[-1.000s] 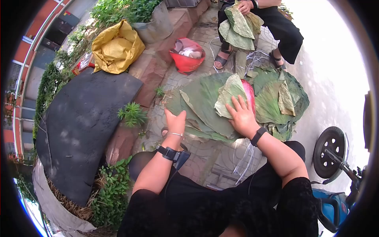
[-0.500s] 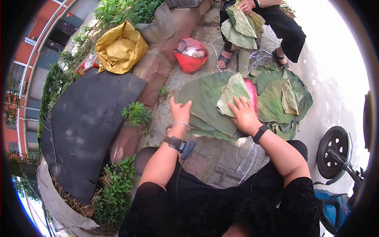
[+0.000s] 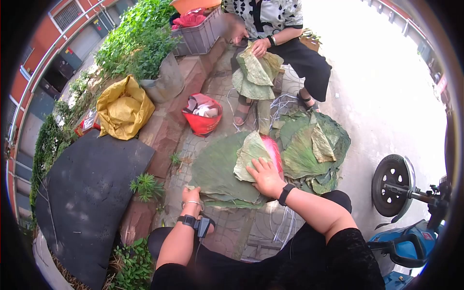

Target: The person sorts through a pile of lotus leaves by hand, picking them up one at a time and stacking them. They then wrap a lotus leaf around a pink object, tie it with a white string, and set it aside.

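Observation:
A stack of large, flat dried lotus leaves [image 3: 220,164] lies on the paving in front of my knees. My right hand [image 3: 266,178] rests flat, fingers stretched, on a smaller pale leaf piece [image 3: 248,157] on top of the stack. Closed at the stack's near left edge, my left hand [image 3: 191,195] pinches the rim of a leaf. Pink-red material [image 3: 272,151] shows beside the pale piece. To the right is a second pile of lotus leaves [image 3: 304,152], with a curled pale piece [image 3: 322,145] on it.
Opposite, a seated person [image 3: 309,63] holds folded leaves [image 3: 256,72]. White strings [image 3: 285,104] lie near that person's feet. Leftward stand a red bag [image 3: 202,123], a yellow sack [image 3: 124,108] and a black sheet [image 3: 87,193]. A grey crate [image 3: 200,36] is behind; a wheeled vehicle [image 3: 392,186] stands right.
My left hand has gone from spread above the leaves to pinching the stack's near left edge. My right hand stays on the pale piece. The view has tilted up and shifted right.

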Motion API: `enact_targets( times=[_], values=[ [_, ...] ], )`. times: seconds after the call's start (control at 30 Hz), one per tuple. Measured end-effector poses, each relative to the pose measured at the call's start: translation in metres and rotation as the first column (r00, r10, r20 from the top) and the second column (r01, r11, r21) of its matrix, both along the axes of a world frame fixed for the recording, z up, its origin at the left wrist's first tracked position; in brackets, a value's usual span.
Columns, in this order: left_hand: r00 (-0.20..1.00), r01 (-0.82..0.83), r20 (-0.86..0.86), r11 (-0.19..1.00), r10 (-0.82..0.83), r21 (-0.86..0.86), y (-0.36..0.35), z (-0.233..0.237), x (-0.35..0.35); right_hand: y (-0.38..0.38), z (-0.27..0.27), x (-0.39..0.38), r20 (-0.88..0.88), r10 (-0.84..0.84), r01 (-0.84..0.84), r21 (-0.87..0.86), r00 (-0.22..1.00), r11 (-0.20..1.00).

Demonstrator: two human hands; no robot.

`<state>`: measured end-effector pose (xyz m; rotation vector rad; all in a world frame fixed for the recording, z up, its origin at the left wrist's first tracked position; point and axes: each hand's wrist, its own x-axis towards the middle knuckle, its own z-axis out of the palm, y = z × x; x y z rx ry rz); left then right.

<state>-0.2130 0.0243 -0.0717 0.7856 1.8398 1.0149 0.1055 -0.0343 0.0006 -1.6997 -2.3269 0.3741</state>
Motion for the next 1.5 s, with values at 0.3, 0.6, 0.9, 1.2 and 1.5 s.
enact_targets(
  times=[0.3,0.6,0.9,1.2,1.5],
  values=[
    [0.953,0.148,0.303,0.860,0.008,-0.489,0.001,0.002,-0.003,-0.004,-0.003,-0.001,0.065,-0.006,0.002,0.061,0.998,0.998],
    [0.745,0.369,0.664,0.788,0.067,-0.493,-0.015,0.015,-0.008,-0.003,-0.004,-0.001,0.077,-0.010,0.006,0.051,0.997,0.999],
    [0.645,0.122,0.757,0.965,0.100,-0.231,-0.002,-0.021,-0.023,-0.002,-0.005,-0.001,0.076,-0.005,0.003,0.030,0.997,1.000],
    [0.990,0.140,-0.062,0.857,-0.125,0.496,-0.007,0.092,0.056,-0.001,-0.003,-0.005,0.080,-0.014,0.011,0.031,0.997,0.999],
    [0.835,0.545,-0.330,0.746,-0.441,0.383,-0.005,0.104,0.140,0.003,0.003,-0.005,0.066,-0.012,0.015,-0.046,0.998,0.999]
  ],
)
